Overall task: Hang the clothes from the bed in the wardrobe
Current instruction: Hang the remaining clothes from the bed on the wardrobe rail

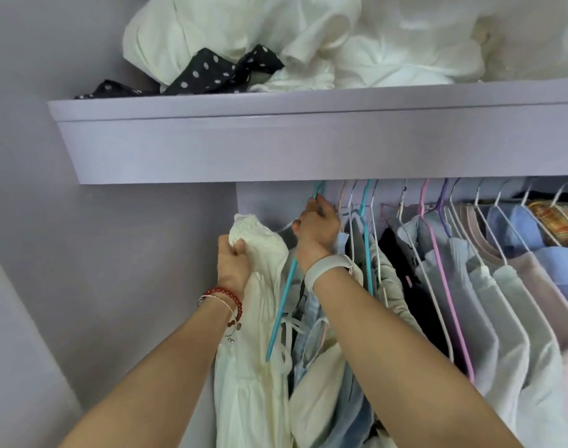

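While bunched in hand, cream dress hangs — creased, long

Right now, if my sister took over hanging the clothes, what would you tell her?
Left hand: grip bunched on the top of the cream cotton dress.
Right hand: holding the neck of the teal wire hanger, its hook up by the rail, which is hidden behind the lilac wooden shelf.
Done: many shirts already hang to the right.
Left: seat this hanger's hook, let go, straighten the dress. The bed is out of view.
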{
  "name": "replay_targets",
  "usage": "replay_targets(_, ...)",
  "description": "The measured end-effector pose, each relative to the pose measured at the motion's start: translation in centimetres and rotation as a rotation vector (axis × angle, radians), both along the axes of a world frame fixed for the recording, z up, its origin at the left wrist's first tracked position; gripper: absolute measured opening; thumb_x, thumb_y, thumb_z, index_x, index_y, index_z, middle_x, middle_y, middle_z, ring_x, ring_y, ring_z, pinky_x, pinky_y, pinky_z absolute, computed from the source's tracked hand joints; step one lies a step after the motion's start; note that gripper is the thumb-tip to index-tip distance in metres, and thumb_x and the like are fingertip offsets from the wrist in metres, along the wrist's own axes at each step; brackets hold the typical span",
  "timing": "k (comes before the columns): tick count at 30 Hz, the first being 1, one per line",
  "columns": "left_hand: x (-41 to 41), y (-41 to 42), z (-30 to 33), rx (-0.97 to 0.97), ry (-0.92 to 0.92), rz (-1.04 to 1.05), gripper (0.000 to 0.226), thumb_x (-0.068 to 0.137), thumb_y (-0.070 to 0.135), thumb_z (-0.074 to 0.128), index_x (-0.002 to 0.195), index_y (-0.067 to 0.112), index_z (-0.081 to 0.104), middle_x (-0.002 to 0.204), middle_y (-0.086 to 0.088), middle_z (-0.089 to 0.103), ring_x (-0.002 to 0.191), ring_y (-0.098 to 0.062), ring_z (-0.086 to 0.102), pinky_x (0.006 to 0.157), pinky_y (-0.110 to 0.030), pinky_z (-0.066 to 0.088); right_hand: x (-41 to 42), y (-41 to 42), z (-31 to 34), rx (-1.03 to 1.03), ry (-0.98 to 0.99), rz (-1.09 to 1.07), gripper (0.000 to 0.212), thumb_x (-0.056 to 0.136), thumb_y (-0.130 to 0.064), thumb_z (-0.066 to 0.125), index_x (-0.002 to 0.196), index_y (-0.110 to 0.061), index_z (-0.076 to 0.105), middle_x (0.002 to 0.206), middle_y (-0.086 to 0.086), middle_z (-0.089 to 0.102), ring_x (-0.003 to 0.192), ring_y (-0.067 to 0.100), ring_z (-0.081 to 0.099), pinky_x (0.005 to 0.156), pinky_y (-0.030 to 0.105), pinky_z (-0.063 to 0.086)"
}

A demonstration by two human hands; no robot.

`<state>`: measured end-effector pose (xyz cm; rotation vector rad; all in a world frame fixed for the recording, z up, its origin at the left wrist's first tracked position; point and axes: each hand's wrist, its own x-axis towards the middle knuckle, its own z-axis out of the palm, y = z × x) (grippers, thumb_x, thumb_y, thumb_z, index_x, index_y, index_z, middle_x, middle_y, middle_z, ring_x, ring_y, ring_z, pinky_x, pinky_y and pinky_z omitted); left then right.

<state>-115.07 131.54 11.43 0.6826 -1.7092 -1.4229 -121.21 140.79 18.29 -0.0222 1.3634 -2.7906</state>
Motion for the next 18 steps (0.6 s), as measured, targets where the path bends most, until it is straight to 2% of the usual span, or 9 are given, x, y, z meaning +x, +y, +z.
replay_targets(4,-0.4,-0.8,-2.4,0.041,-0.088,0.017,0.025,0.098,0.019,0.038,0.114,0.002,0.043,0.094,-0.008,0.047,0.088,-0.020,0.046,0.089,-0.040,0.043,-0.2,0.6,-0.6,0.079,-0.017,-0.007,0.027,0.094,-0.005,0.047,0.115,-0.012,0.060,0.115,0.017,0.060,0.038,0.008,0.040,0.037,0.019,0.035)
replay_targets(5,-0.3,-0.9,-3.1,0.071,-0.090,0.020,0.023,0.098,0.018,0.039,0.112,0.002,0.043,0.094,-0.009,0.047,0.088,-0.020,0.045,0.089,-0.039,0.043,-0.3,0.8,-0.6,0.082,-0.021,0.006,0.026,0.094,-0.007,0.048,0.115,-0.012,0.061,0.113,0.016,0.060,0.031,0.006,0.040,0.039,0.021,0.035)
replay_targets(7,-0.2,-0.8,-4.4,0.133,-0.101,0.014,0.013,0.097,0.016,0.039,0.105,0.006,0.043,0.095,-0.010,0.047,0.087,-0.021,0.045,0.086,-0.037,0.042,-0.5,1.1,-0.2,0.101,-0.044,0.033,0.025,0.094,-0.012,0.049,0.116,-0.012,0.061,0.093,0.012,0.057,0.023,0.006,0.040,0.037,0.020,0.037)
replay_targets(9,-0.2,-0.5,-5.2,0.179,-0.131,0.014,0.007,0.097,0.015,0.039,0.099,0.008,0.040,0.092,-0.011,0.046,0.087,-0.022,0.045,0.088,-0.040,0.043,-0.5,1.5,0.5,0.131,-0.083,0.072,0.024,0.093,-0.013,0.051,0.115,-0.011,0.060,0.075,0.006,0.051,0.029,0.010,0.047,0.035,0.018,0.039)
replay_targets(11,-0.3,-0.2,-5.4,0.204,-0.119,0.009,0.006,0.096,0.014,0.040,0.098,0.008,0.040,0.088,-0.010,0.045,0.086,-0.022,0.045,0.091,-0.044,0.044,-0.5,2.2,0.6,0.101,-0.090,0.150,0.028,0.092,-0.009,0.049,0.119,-0.004,0.055,0.067,0.003,0.047,0.036,0.012,0.053,0.038,0.018,0.043)
replay_targets(13,-0.4,0.2,-5.5,0.181,-0.066,0.017,0.007,0.097,0.016,0.041,0.096,0.009,0.041,0.086,-0.009,0.046,0.084,-0.022,0.045,0.087,-0.043,0.045,-0.6,2.6,0.0,0.102,-0.061,0.190,0.032,0.093,-0.006,0.044,0.125,0.001,0.047,0.070,0.002,0.044,0.035,0.007,0.053,0.036,0.016,0.044)
replay_targets(16,-0.6,1.0,-4.8,0.137,0.048,0.030,0.009,0.096,0.019,0.043,0.093,0.011,0.041,0.075,0.000,0.042,0.080,-0.020,0.043,0.073,-0.032,0.041,-0.8,2.8,-1.0,0.228,-0.001,0.092,0.030,0.095,-0.010,0.045,0.124,-0.004,0.051,0.076,0.001,0.048,0.053,0.017,0.049,0.034,0.015,0.041)
replay_targets(17,-0.8,1.0,-4.5,0.132,0.080,0.005,0.007,0.096,0.018,0.044,0.095,0.012,0.042,0.077,0.001,0.043,0.081,-0.020,0.043,0.073,-0.031,0.039,-0.7,2.8,-1.3,0.310,0.061,0.076,0.032,0.095,-0.012,0.045,0.127,-0.006,0.048,0.083,0.003,0.054,0.060,0.021,0.052,0.040,0.018,0.047)
replay_targets(18,-0.9,0.9,-4.2,0.121,0.084,-0.046,0.008,0.095,0.016,0.046,0.101,0.012,0.043,0.084,-0.001,0.046,0.085,-0.020,0.045,0.077,-0.031,0.041,-0.5,3.0,-1.8,0.432,0.157,0.065,0.037,0.095,-0.013,0.045,0.131,-0.007,0.043,0.096,0.007,0.059,0.072,0.028,0.058,0.056,0.023,0.053)
